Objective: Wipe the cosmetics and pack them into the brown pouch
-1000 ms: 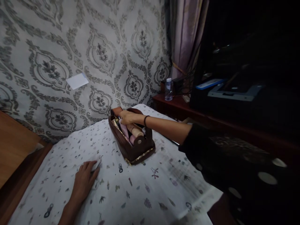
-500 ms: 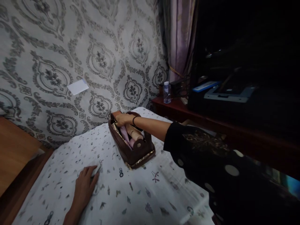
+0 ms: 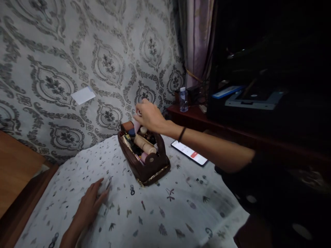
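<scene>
On the bed stands a brown cosmetic bag [image 3: 139,169], unzipped, with several items inside. A beige tube [image 3: 144,144] lies along its top, and a round white cap [image 3: 143,130] shows behind it. Just above the bag's far end, my right hand [image 3: 150,115] is closed on a pale pink item [image 3: 136,126]; fingers hide much of it, so its kind is unclear. My left hand [image 3: 89,203] lies on the printed sheet left of the bag, fingers apart and holding nothing visible. Beside its thumb is a small whitish object [image 3: 103,210] too faint to name.
A phone [image 3: 190,152] with its screen lit lies right of the bag. Behind it, a dark red table [image 3: 178,115] carries a clear bottle [image 3: 183,100]. Patterned wallpaper with a white card [image 3: 83,95] rises behind the bed [image 3: 144,224]; a wooden panel [image 3: 20,165] stands left.
My right hand has risen out of the bag with the pale pink item, uncovering more contents. The phone, earlier behind my arm, now shows. My left hand has shifted slightly, its fingers more spread.
</scene>
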